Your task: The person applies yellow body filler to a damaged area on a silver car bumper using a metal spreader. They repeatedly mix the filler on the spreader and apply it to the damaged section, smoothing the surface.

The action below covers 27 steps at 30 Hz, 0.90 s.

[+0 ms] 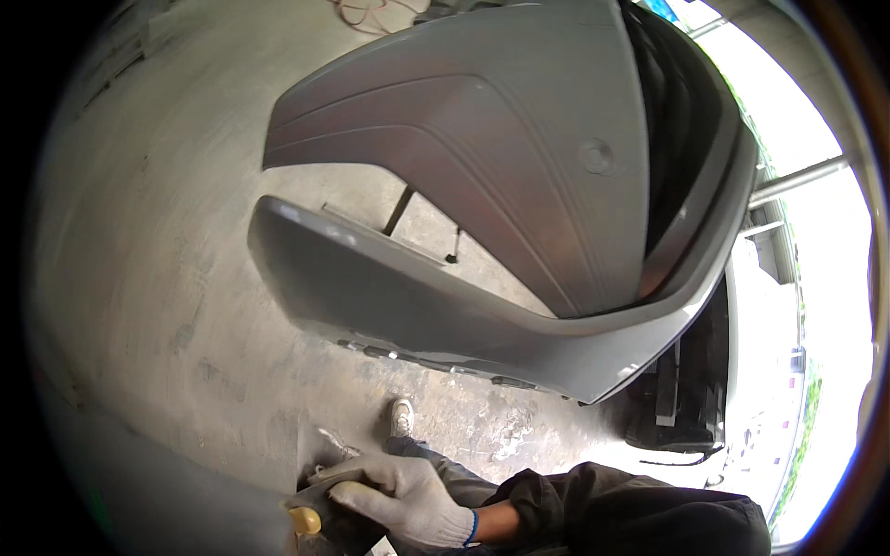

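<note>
Right hand: I see the gloved right hand (408,500) curled, thumb and fingers pinching a flat grey piece (324,483).
Left hand: outside my view; I cannot tell its state.
Flat piece: low in my view, near a yellow lump (305,521).
Grey panel: large, curved panel (519,139) beyond the hand, well apart.
Floor: pale shoe (401,417) on concrete floor (158,278).
</note>
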Available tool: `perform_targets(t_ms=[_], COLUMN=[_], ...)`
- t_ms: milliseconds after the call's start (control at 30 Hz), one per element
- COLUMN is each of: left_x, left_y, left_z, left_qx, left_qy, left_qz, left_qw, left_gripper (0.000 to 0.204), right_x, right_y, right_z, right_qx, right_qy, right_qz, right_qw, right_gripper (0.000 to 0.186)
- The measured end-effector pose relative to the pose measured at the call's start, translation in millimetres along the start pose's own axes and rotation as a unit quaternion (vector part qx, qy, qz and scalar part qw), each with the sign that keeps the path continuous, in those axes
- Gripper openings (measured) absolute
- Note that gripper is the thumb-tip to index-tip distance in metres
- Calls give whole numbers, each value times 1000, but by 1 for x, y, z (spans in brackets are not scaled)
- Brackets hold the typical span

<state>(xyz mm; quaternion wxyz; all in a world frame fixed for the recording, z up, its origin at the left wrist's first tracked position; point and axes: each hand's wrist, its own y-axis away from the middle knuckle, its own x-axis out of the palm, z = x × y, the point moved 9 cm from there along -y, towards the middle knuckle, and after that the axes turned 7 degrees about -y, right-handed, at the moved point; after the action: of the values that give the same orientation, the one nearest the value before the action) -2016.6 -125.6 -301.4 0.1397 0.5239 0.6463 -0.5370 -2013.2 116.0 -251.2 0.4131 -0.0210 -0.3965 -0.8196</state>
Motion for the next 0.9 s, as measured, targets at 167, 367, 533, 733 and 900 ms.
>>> perform_targets(t_ms=[167, 367, 533, 733, 900], left_x=[-9, -41, -67, -128, -141], left_y=[-57, -70, -116, -180, -187], left_z=[-65, -98, -139, -230, -241], left_qx=[-172, -31, -27, 64, -51], left_qy=[214, 208, 216, 229, 349], left_qz=[147, 166, 235, 236, 259], left_qw=[950, 963, 947, 942, 899], left_gripper=[37, 35, 32, 32, 32], right_x=[2, -11, -18, -6, -24], right_y=[2, 46, 122, 228, 288], right_z=[13, 70, 160, 234, 259], right_qx=[-56, -134, -380, -608, -616], right_qy=[201, 27, 126, 45, 244], right_qz=[40, 22, 69, 318, 232], right_qw=[977, 990, 914, 726, 712], right_gripper=[26, 23, 18, 19, 28])
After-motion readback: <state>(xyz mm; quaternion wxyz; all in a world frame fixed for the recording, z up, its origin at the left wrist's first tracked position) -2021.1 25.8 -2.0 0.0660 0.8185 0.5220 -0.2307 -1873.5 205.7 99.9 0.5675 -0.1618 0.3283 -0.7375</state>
